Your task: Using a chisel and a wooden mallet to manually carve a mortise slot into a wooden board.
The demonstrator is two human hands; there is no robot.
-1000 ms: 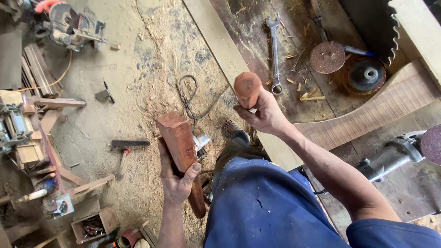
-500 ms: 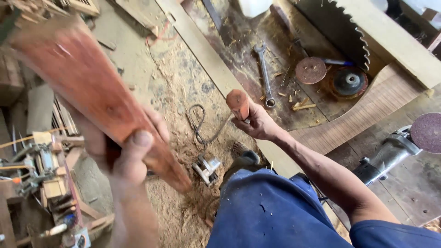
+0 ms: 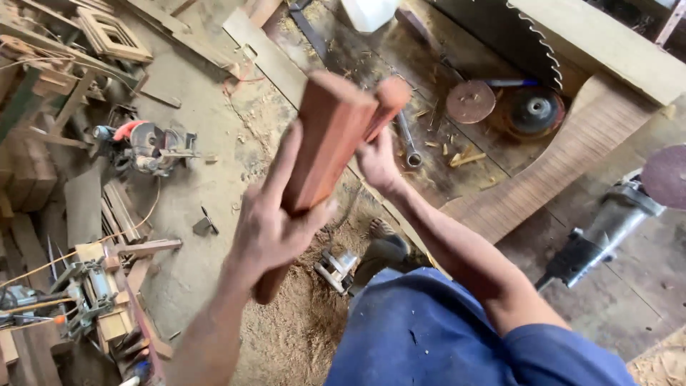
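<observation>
Above the sawdust floor, the left hand (image 3: 268,225) is raised, forearm angled upward, fingers wrapped around a reddish wood block (image 3: 321,154) held tilted. The right hand (image 3: 377,161), arm stretched forward, grips a second wood piece (image 3: 389,100) touching the block. A wrench (image 3: 409,143) lies just beyond on the bench (image 3: 600,136).

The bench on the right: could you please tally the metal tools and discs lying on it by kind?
Toothed circular saw blade: 1
Flat abrasive discs and: 2
Dark cup wheel: 1
Spanner: 1
Angle grinder: 1
Total: 6
</observation>
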